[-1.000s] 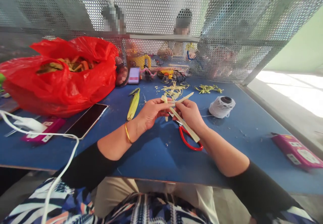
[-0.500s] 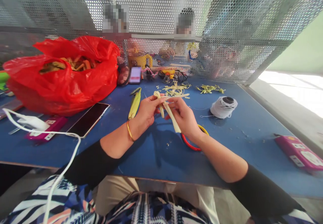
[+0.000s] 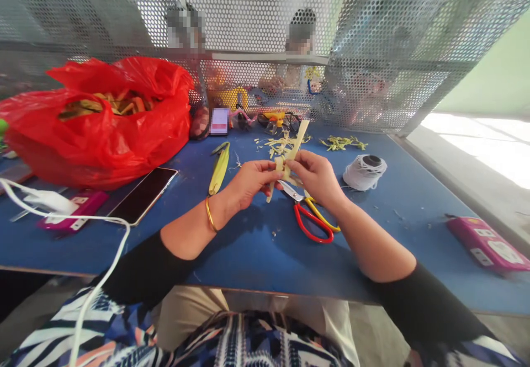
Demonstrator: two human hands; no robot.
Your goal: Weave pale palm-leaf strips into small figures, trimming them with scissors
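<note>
Both hands meet over the blue table, working a pale, flat plant strip [image 3: 301, 136] that looks like husk. My left hand [image 3: 250, 183] pinches the folded part of the strip between thumb and fingers, a short end hanging below. My right hand [image 3: 318, 178] is closed on the strip's other length, whose free end points up and away. Scissors [image 3: 292, 191] with one red and one yellow handle lie under the hands, partly hidden by my right hand. A green-yellow husk bundle [image 3: 218, 171] lies left of my left hand.
White thread spool [image 3: 364, 175] stands right of my hands. Pale scraps [image 3: 281, 145] and green pieces [image 3: 340, 143] lie behind. A red bag [image 3: 165, 135], phone [image 3: 144, 196] and white cable [image 3: 120, 245] occupy the left. A magenta box [image 3: 486, 243] sits right; perforated metal screen [image 3: 252, 19] behind.
The strip's long end has swung from pointing down toward me to pointing up and away. My right hand has moved up and slightly right, uncovering more of the scissors.
</note>
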